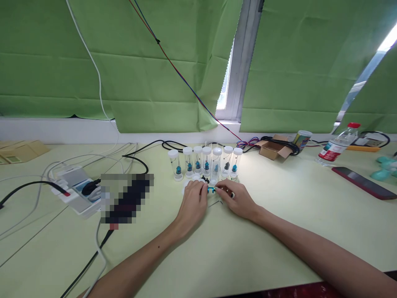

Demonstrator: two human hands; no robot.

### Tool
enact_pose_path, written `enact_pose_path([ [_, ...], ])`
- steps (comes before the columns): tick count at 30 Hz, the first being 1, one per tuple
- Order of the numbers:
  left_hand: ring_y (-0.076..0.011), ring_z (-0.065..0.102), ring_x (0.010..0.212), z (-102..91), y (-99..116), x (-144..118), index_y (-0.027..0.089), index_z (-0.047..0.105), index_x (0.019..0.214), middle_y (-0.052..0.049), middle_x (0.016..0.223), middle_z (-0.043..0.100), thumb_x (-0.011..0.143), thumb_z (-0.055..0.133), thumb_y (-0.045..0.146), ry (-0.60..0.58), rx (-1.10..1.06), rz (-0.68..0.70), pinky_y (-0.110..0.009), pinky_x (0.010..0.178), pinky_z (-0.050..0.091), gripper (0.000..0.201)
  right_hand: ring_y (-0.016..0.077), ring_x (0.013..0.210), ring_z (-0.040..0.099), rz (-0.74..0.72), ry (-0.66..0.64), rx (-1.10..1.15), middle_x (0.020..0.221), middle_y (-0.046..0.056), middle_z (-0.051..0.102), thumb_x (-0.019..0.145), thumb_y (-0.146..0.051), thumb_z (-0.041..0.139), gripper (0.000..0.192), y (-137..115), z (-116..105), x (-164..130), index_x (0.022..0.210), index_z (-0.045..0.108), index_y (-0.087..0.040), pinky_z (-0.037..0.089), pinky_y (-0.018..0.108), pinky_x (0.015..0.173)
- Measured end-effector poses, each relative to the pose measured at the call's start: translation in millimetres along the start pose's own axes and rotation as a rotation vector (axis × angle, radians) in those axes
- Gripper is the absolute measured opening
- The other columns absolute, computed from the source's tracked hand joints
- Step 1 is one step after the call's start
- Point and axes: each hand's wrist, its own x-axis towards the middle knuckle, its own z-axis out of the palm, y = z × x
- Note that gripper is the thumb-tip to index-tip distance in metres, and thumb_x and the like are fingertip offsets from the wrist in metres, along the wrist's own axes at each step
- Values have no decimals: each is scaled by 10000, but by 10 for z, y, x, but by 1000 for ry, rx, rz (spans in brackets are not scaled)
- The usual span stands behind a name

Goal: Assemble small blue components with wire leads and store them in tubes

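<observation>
Hands meet in the middle of the pale green table (279, 231), right in front of a row of clear tubes (206, 162) with white caps, each one standing upright with a little blue or dark part inside. The left hand (194, 203) and right hand (237, 200) are both pinching a small blue part (211, 189) between their fingertips, low over the tabletop and just in front of the tubes (it's too tiny to tell exactly what it is). Both hands look closed on it, thumb and fingers curled in. A few loose white caps (196, 177) lie just behind the knuckles. My read is this is the fiddly bit, getting the part sorted while both hands hold it, and the following move looks like it needs a light, steady pinch, since the standing tubes are close enough to knock over. Off to the left there's a power strip (77, 188) with cables, and to the right a water bottle (338, 145) and a phone (362, 182), well apart from the hands.
</observation>
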Motion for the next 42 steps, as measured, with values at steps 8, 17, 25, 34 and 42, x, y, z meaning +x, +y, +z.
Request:
enact_pose_path([
  [8, -197, 452, 734, -1, -12, -2, 210, 406, 694, -21, 727, 520, 987, 312, 281, 19, -37, -43, -326, 702, 356, 315, 127, 699, 574, -62, -31, 89, 1070, 87, 584, 923, -250, 526, 214, 12, 0, -18, 1134, 530, -213, 488, 253, 559],
  [17, -184, 443, 699, 21, -16, 7, 207, 388, 680, -11, 706, 501, 982, 321, 260, 30, -33, 3, -322, 692, 342, 314, 135, 711, 585, -66, -8, 43, 976, 63, 620, 928, -235, 515, 201, 59, 29, -27, 1126, 543, -214, 486, 254, 585],
  [25, -176, 447, 692, 33, -31, 5, 205, 391, 682, -8, 702, 500, 983, 331, 257, 21, -28, 14, -318, 686, 346, 311, 137, 705, 587, -23, 10, -5, 885, 51, 672, 953, -271, 494, 156, 55, 35, -4, 1027, 606, -191, 483, 259, 622],
  [34, -183, 469, 704, 39, -53, 19, 208, 395, 691, -18, 718, 531, 979, 331, 270, 51, -40, -17, -316, 673, 353, 302, 125, 673, 567, -67, -19, 72, 1031, 85, 601, 922, -257, 526, 188, 2, -5, -1, 1102, 549, -207, 482, 252, 556],
  [42, -185, 473, 709, 47, -55, 14, 209, 429, 703, -20, 731, 542, 977, 330, 265, 49, -22, 0, -318, 683, 367, 297, 129, 703, 571, -69, -20, 46, 1001, 66, 610, 928, -226, 513, 183, 52, 17, -13, 1107, 549, -213, 485, 257, 593],
])
